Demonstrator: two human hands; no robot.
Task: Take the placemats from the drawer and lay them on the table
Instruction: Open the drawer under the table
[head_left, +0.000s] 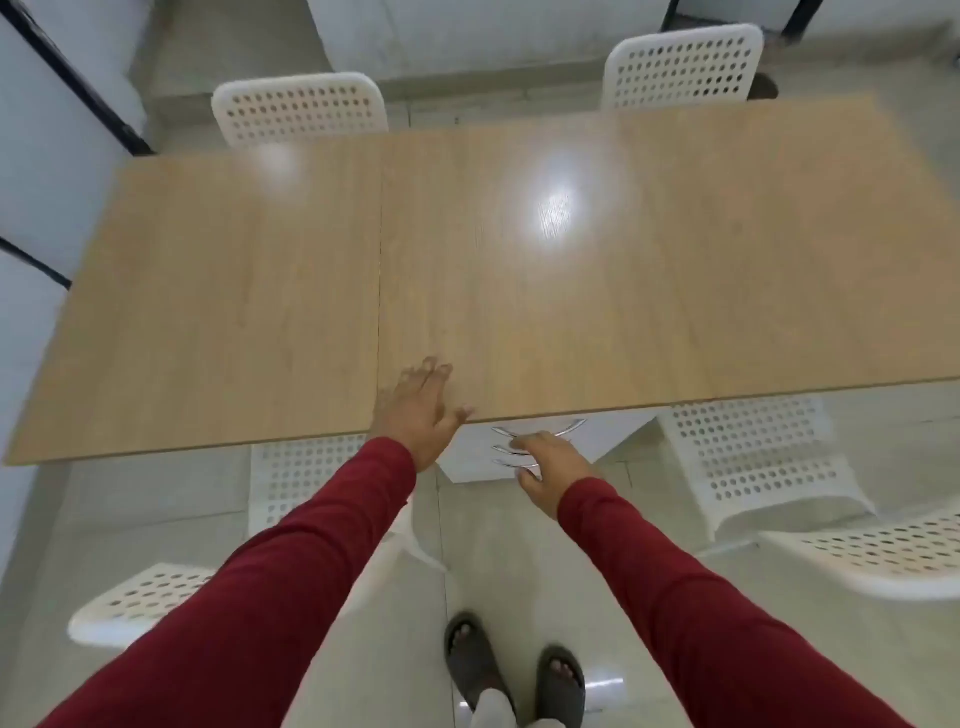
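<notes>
A white drawer unit (470, 460) with curved chrome handles (569, 427) stands under the near edge of the wooden table (519, 270). My left hand (418, 410) rests flat on the table's near edge, fingers spread. My right hand (553, 467) is in front of the drawer fronts, its fingertips at the chrome handles; whether they hook a handle cannot be told. The drawers look closed. No placemats are in view.
White perforated chairs stand around the table: two at the far side (301, 109) (683, 65), others on the near side at left (140, 597) and right (748, 452). My sandalled feet (511, 670) stand on the pale tiled floor.
</notes>
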